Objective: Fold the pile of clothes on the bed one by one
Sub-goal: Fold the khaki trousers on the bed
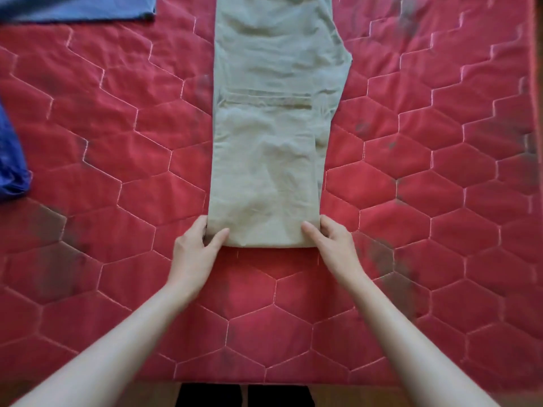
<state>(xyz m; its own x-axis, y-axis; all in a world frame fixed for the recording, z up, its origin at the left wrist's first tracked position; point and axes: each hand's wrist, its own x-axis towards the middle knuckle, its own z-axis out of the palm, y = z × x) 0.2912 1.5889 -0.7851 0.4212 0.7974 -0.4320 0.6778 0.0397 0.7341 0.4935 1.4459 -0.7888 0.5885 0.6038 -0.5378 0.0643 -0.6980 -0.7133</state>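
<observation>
A pair of khaki trousers (pixel 270 127) lies flat and lengthwise down the middle of the red quilted bed (pixel 117 148), folded in half along its length, with a back pocket showing. Its near end lies closest to me. My left hand (pixel 195 248) pinches the near left corner of the trousers, thumb on top and fingers along the side. My right hand (pixel 333 242) grips the near right corner the same way. The far end of the trousers runs out of the top of the view.
A blue garment (pixel 76 7) lies flat at the far left corner. Another blue cloth (pixel 11 160) is bunched at the left edge. The bed's near edge (pixel 264 380) runs just in front of my legs, with wooden floor below.
</observation>
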